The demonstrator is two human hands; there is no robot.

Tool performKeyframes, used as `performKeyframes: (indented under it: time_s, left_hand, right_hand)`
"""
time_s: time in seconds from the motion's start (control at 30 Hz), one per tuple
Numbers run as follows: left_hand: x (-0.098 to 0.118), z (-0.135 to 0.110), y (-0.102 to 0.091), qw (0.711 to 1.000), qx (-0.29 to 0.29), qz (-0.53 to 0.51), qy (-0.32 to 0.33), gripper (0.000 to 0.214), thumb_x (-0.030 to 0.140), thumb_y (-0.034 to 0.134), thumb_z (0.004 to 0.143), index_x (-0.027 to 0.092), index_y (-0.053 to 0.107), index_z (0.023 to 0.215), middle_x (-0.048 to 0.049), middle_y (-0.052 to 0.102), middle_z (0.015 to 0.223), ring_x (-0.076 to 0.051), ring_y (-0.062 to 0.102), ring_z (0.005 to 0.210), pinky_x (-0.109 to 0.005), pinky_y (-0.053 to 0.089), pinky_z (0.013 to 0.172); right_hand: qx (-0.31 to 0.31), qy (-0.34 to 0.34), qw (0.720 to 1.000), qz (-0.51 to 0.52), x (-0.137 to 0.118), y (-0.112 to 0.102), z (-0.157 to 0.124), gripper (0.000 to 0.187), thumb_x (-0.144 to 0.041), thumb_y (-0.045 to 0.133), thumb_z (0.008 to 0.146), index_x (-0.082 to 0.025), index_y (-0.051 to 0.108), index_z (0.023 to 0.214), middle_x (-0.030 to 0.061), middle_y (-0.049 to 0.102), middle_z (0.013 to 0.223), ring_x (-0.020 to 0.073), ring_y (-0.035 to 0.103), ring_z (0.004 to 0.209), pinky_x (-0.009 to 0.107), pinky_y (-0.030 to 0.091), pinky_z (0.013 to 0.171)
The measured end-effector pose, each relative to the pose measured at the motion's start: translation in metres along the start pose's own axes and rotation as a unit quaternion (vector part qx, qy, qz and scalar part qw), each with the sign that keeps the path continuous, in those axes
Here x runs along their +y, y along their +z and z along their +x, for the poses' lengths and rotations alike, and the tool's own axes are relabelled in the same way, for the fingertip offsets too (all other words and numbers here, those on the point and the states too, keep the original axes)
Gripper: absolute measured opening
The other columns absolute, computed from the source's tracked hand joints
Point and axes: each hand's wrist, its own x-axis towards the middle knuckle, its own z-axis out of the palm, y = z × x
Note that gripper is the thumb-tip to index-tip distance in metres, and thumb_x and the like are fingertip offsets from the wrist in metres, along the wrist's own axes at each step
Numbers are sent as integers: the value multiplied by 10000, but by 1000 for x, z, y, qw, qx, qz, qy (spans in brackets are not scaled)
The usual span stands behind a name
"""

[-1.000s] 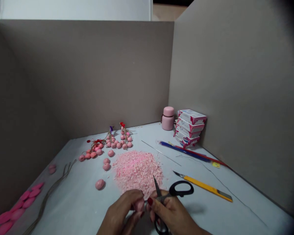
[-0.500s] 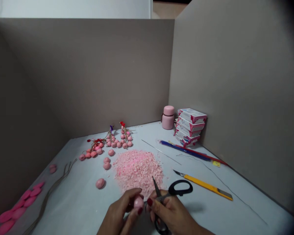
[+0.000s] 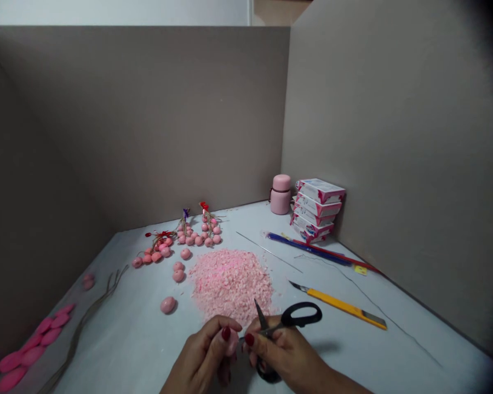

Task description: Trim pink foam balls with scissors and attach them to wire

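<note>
Between the thumb and fingers of my left hand (image 3: 205, 353) is a pink ball (image 3: 232, 342), partly covered by the thumb. My right hand (image 3: 285, 350) is closed around black-handled scissors (image 3: 299, 314), held with the blades apart. One blade points up and away; the other runs toward the ball, its tip at or close to the ball's right side. Whether it touches, I cannot tell. Just beyond both hands lies a heap of pink shavings (image 3: 232, 282). A loose pink ball (image 3: 168, 305) rests left of the heap.
Right of the heap lie a yellow-handled knife (image 3: 337, 302), a thin metal rod (image 3: 269, 252) and blue pipe cleaners (image 3: 308, 249). Stacked boxes (image 3: 318, 210) and a pink flask (image 3: 280, 194) stand behind. Left are strung balls (image 3: 197, 239), cords (image 3: 86, 323) and pink oval pieces (image 3: 33, 350).
My left thumb has moved up over the front of the ball, covering more of it. The scissors stay in my right hand, almost unmoved. The view has shifted slightly.
</note>
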Motion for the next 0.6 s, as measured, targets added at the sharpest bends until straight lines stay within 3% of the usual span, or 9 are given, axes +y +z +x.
performKeyframes:
  time_s: [0.1, 0.2, 0.33, 0.4, 0.5, 0.6]
  left_hand:
    - [4, 4, -1, 993, 23, -73, -85, 427, 583, 467, 812, 166, 558, 835, 58, 488, 572, -65, 436, 435, -170, 372, 424]
    - [2, 10, -5, 972, 50, -171, -151, 298, 468, 537, 804, 173, 532, 767, 67, 474, 529, -62, 393, 416, -149, 326, 372]
    - [-3, 14, -5, 960, 38, -235, -149, 254, 394, 519, 806, 183, 478, 672, 65, 445, 535, -63, 348, 411, -150, 283, 341]
    - [-4, 12, -5, 977, 35, -172, -122, 328, 449, 492, 819, 195, 423, 623, 76, 396, 526, -59, 300, 400, -158, 246, 342]
    - [-3, 6, -5, 997, 53, 51, 5, 291, 465, 546, 800, 181, 528, 740, 72, 397, 554, -81, 353, 469, -183, 294, 446]
    - [-3, 3, -8, 959, 28, 250, 133, 214, 363, 552, 822, 201, 623, 941, 4, 522, 697, -137, 496, 633, -229, 375, 594]
  right_hand:
    - [2, 10, 999, 34, -2, 0, 1, 458, -598, 525, 793, -149, 574, 719, -16, 513, 575, 85, 428, 503, 201, 328, 490]
    - [9, 32, 997, 66, -5, 0, 3, 478, -613, 544, 773, -140, 590, 725, -13, 524, 570, 82, 442, 505, 192, 329, 489]
    - [16, 61, 995, 72, -6, 1, 3, 509, -644, 550, 744, -138, 594, 714, -16, 523, 550, 77, 424, 483, 188, 312, 468]
    - [22, 61, 996, 59, -6, 2, 3, 521, -655, 534, 746, -138, 589, 711, -19, 514, 539, 76, 410, 475, 192, 318, 470]
    - [16, 58, 998, 32, -4, 3, 3, 532, -668, 511, 750, -141, 577, 711, -28, 494, 537, 70, 381, 447, 196, 302, 449]
    - [8, 53, 999, -5, -2, 3, 2, 538, -675, 487, 760, -149, 552, 670, -31, 464, 549, 71, 371, 456, 199, 278, 442]
